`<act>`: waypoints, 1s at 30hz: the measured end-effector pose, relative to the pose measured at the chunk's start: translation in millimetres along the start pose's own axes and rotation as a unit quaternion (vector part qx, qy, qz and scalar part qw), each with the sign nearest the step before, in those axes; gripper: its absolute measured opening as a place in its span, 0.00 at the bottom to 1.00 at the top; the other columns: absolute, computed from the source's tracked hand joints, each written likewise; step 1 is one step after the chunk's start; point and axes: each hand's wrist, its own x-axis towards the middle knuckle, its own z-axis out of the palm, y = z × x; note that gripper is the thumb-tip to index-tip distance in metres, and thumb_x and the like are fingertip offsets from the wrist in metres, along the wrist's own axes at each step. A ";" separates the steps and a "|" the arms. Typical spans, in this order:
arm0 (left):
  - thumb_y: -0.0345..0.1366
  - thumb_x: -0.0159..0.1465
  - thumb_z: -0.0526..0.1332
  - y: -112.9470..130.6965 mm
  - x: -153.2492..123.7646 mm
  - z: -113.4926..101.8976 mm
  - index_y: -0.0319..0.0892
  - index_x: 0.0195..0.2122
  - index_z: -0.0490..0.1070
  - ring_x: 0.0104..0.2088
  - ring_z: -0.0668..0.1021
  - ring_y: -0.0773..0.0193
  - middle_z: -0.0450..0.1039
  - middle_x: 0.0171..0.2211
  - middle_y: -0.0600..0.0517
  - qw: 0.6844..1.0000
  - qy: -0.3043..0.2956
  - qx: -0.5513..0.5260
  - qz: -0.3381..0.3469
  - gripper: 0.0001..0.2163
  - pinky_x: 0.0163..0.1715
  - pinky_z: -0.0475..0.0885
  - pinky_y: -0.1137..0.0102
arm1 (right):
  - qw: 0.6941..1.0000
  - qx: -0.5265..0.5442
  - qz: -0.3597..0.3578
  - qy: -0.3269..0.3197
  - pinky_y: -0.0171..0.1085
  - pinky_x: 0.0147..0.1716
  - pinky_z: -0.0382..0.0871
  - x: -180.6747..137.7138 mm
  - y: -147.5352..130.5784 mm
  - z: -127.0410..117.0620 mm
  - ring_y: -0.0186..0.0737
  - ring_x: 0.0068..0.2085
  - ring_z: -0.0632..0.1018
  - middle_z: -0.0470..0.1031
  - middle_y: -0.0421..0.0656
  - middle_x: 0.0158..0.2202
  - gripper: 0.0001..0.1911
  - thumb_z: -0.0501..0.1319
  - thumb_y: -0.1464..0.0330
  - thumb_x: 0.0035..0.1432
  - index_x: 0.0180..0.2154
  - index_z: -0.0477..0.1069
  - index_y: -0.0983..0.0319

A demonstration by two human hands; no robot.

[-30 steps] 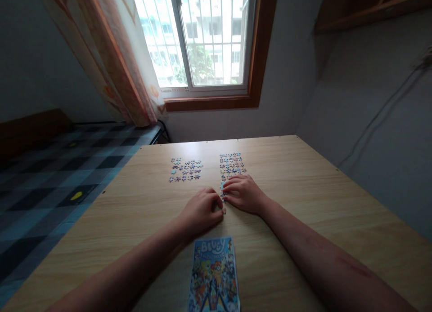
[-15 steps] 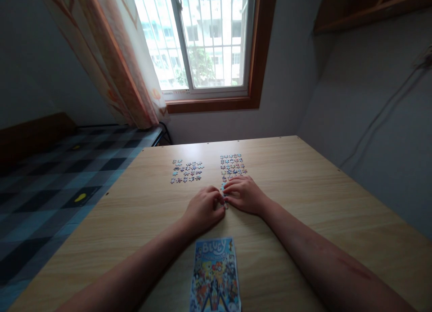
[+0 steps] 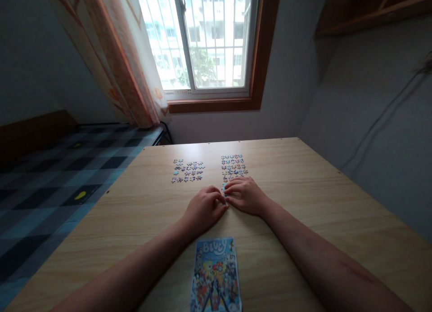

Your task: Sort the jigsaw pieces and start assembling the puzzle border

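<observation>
My left hand [image 3: 205,208] rests at mid-table, its thumb and index finger pinched on a small jigsaw piece [image 3: 226,204] that is mostly hidden by the fingertips. Facing it, my right hand [image 3: 245,194] has curled fingers and thumb closed at the same small pieces, holding them against the table. A light blue jigsaw piece [image 3: 224,186] shows just beyond the right fingertips. Behind that hand, rows of jigsaw pieces [image 3: 232,164] lie close together. To the left is another group of jigsaw pieces [image 3: 189,171], spread in loose rows.
A colourful Bluey picture sheet [image 3: 216,274] lies near the front of the wooden table [image 3: 145,199]. Left of the table is a bed with a checked cover [image 3: 91,168]. A window [image 3: 216,46] and a curtain [image 3: 118,60] are behind, and a shelf [image 3: 371,15] hangs at upper right.
My left thumb and index finger have closed in slightly to the right, covering more of the small piece. My right hand stays almost still. The view has shifted slightly.
</observation>
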 end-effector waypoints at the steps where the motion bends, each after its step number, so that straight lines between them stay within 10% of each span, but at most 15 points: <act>1: 0.35 0.60 0.65 -0.2 -0.6 -0.7 0.45 0.32 0.77 0.40 0.77 0.60 0.76 0.38 0.50 1.000 0.002 -0.005 0.002 0.02 0.43 0.73 0.62 | 1.000 -0.001 0.001 -0.001 0.46 0.52 0.63 -0.1 -0.5 -0.3 0.44 0.48 0.79 0.83 0.40 0.42 0.04 0.68 0.67 0.56 0.36 0.81 0.54; 30: 0.36 0.66 0.61 -1.2 -7.1 -2.3 0.49 0.39 0.81 0.42 0.78 0.60 0.79 0.43 0.51 0.989 0.006 0.115 0.089 0.08 0.44 0.76 0.62 | 1.000 -0.006 0.006 -0.021 0.47 0.51 0.63 -1.2 -2.7 -5.7 0.46 0.51 0.78 0.82 0.41 0.45 0.08 0.68 0.65 0.55 0.39 0.82 0.53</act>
